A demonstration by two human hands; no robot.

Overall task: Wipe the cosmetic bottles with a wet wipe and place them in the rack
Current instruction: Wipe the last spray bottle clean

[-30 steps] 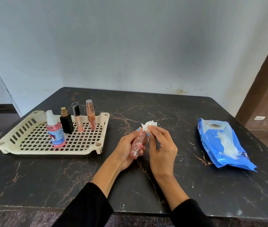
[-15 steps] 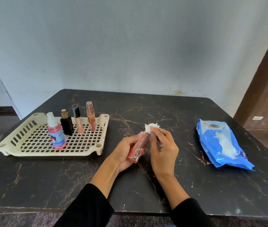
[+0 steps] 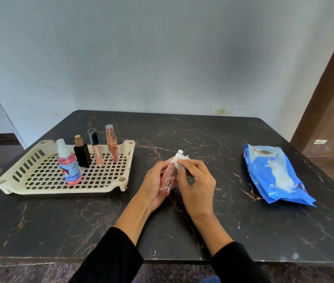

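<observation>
My left hand [image 3: 154, 181] grips a pink bottle [image 3: 168, 181] with a white cap, tilted, above the middle of the black table. My right hand [image 3: 197, 181] pinches a small white wet wipe [image 3: 180, 159] against the bottle's neck. A cream rack [image 3: 45, 178] stands at the left. In it stand a pink spray bottle [image 3: 68, 166], a black bottle with a gold cap [image 3: 82, 153], a lip gloss tube with a black cap [image 3: 96, 149] and a peach tube [image 3: 111, 144].
A blue pack of wet wipes [image 3: 274, 173] lies on the right side of the marble table [image 3: 202, 231]. A grey wall rises behind the table. A brown door frame [image 3: 329, 78] runs along the right edge.
The wipe has slid from the cap down to the bottle's neck, so the white cap now shows. The bottle has turned slightly in my left hand.
</observation>
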